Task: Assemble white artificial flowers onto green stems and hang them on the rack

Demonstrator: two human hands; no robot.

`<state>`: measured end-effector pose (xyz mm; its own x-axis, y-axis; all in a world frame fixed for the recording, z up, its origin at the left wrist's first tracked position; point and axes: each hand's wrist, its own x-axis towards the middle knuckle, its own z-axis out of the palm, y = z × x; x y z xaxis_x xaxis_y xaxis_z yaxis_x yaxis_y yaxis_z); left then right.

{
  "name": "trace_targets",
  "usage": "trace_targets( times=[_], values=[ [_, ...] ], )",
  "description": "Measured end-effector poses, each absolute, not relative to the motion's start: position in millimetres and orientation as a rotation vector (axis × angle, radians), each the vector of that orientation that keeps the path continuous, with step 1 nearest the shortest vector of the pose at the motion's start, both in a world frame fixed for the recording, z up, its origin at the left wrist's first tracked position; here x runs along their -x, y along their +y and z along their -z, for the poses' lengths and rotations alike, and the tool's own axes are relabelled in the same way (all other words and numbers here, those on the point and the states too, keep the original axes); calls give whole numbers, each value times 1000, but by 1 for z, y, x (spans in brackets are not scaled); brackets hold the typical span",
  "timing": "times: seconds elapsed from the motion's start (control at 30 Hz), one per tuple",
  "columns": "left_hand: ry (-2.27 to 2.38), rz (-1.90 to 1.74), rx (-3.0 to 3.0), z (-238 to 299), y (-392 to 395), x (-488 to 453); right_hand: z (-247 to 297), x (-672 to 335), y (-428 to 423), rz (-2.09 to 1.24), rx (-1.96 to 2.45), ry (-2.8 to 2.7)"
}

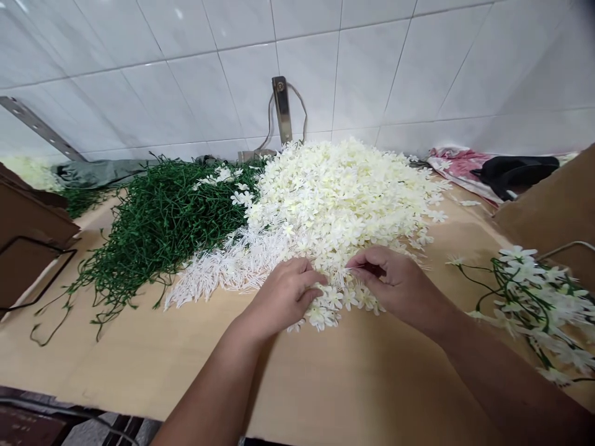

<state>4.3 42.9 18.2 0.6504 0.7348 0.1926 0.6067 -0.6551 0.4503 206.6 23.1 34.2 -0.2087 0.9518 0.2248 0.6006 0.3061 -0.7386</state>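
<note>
Near the front of a heap of cream-white artificial flower heads (344, 186), both hands work close together. My right hand (397, 282) pinches a thin white stamen (354, 267) between thumb and forefinger. My left hand (288, 291) has its fingers curled and pressed together over the near flowers; what lies between its fingertips is hidden. Just beneath and between the hands lie loose white blossoms (325, 306). Beyond my left hand spreads a pile of thin white stamens (209, 272), partly under the flower heap.
Green plastic stems (167, 210) are piled on the left of the wooden table (195, 365). Assembled flower sprays (539, 303) lie at right beside a cardboard box (553, 217). Another brown box (32, 229) stands left. A metal bracket (281, 111) rises against the tiled wall.
</note>
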Motion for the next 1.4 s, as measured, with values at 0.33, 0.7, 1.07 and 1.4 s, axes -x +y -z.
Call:
trace_targets(
  times=[0.33, 0.7, 1.07, 1.4],
  values=[
    [1163, -932, -1516, -16, 45, -12, -18, -195, 15, -864, 1337, -1660],
    [1007, -935, -996, -18, 44, -22, -20, -174, 13, -705, 1298, -1647],
    [1019, -903, -1006, -17, 41, -22, -18, -172, 13, -605, 1320, -1650],
    [1012, -941, -985, -19, 41, -24, -16, -170, 13, -418, 1306, -1783]
  ],
)
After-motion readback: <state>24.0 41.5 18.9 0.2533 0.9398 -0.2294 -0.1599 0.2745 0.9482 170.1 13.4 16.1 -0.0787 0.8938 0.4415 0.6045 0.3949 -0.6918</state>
